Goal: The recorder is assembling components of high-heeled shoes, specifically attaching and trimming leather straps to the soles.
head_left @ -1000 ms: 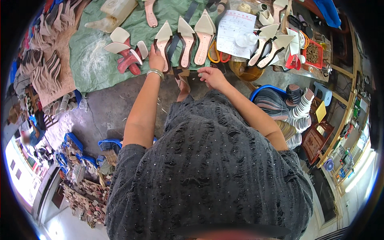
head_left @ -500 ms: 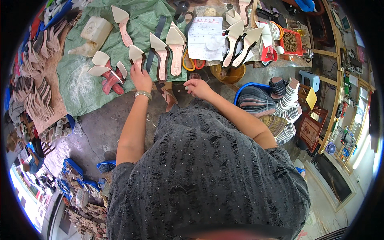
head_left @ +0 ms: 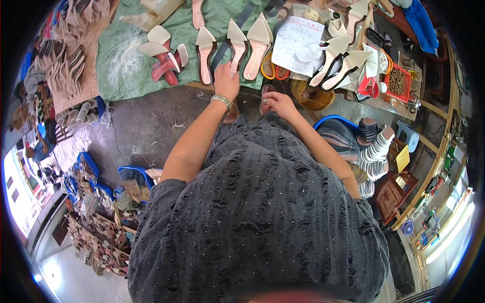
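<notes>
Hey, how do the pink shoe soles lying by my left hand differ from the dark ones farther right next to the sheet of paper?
The pink soles have pink undersides; the dark soles have black ones. The pink soles lie nearly straight on the green sheet, side by side, with the left hand on one of them; the dark soles lie slanted beside the paper, with no hand on them. Both kinds have pale pointed toes.

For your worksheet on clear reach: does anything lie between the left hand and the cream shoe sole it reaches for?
Nothing visible does. The left hand already rests at the heel end of the cream shoe sole on the green sheet.
</notes>
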Available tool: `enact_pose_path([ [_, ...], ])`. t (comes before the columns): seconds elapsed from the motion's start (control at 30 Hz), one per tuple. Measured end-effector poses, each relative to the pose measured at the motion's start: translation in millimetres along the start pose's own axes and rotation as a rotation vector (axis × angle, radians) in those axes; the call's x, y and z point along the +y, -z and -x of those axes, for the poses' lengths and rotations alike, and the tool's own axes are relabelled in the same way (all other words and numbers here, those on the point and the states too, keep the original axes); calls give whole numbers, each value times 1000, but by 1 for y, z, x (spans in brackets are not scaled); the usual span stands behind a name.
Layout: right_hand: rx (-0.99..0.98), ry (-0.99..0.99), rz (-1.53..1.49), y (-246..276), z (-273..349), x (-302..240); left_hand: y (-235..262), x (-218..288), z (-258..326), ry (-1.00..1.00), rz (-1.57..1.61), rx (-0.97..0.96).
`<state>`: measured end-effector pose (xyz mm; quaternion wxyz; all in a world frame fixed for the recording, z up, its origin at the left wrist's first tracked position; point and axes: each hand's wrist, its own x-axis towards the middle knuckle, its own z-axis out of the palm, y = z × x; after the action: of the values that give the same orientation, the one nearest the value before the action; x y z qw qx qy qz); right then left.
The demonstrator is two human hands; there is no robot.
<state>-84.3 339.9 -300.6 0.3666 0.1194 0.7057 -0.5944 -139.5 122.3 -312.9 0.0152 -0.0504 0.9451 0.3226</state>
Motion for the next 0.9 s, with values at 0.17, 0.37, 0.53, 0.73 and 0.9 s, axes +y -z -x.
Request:
enact_pose_path([
  [0.17,-28,-5,30,4,2,-6,-2,7,4,35,14,-1],
  [0.37,-111,127,-7,18,15,-7,-6,2,-7,-27,10,17],
  [0.53,-295,158,32,117,74,-102,11,-7,3,-35,35,6],
  [0.73,868,420,351,298,-5,-129,47,4,33,159,227,-42],
  [0.9,635,78,1288,427,-126,-114,83,29,54,268,343,-34],
])
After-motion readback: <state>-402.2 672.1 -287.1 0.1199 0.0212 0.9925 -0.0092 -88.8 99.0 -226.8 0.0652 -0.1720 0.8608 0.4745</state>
